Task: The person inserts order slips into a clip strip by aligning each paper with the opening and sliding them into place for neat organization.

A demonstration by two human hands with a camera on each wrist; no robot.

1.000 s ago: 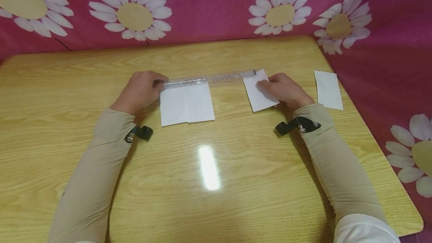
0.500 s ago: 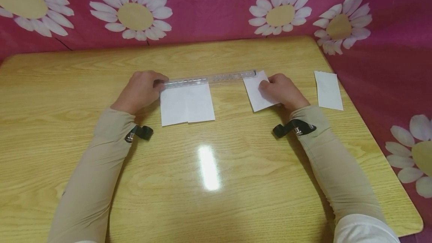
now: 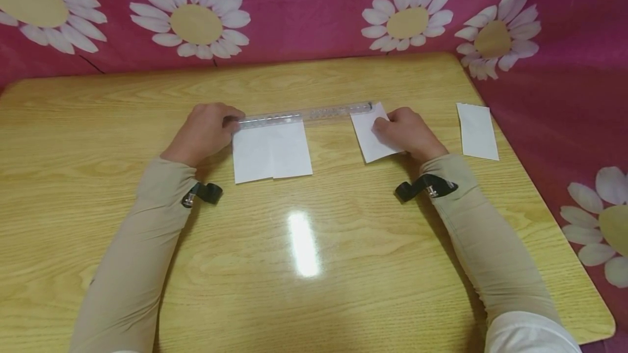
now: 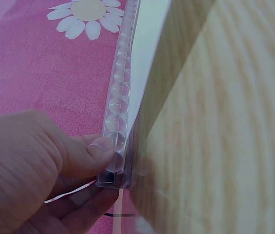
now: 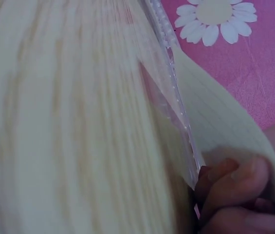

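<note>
A long clear plastic strip (image 3: pixel 333 111) with rows of round bumps spans the space between both hands. My left hand (image 3: pixel 203 132) pinches its left end, thumb on top in the left wrist view. Below the strip's left half lies white paper (image 3: pixel 252 154), with a seam down its middle and a small step at the lower edge. My right hand (image 3: pixel 412 132) pinches a white paper piece (image 3: pixel 368 135), thumb on its face. This piece's upper edge meets the strip's right end. The paper bends in the right wrist view (image 5: pixel 220 112), where the fingers curl beneath it. Whether they touch the strip, I cannot tell.
Another white paper piece (image 3: pixel 478 131) lies near the right edge of the wood-grain table (image 3: pixel 343 260). Behind and to the right hangs a pink cloth (image 3: pixel 304 10) with large white flowers. Light reflects off the tabletop between the forearms.
My right hand has shifted slightly left with the paper piece, after a small move right. The left hand and the strip have stayed in place.
</note>
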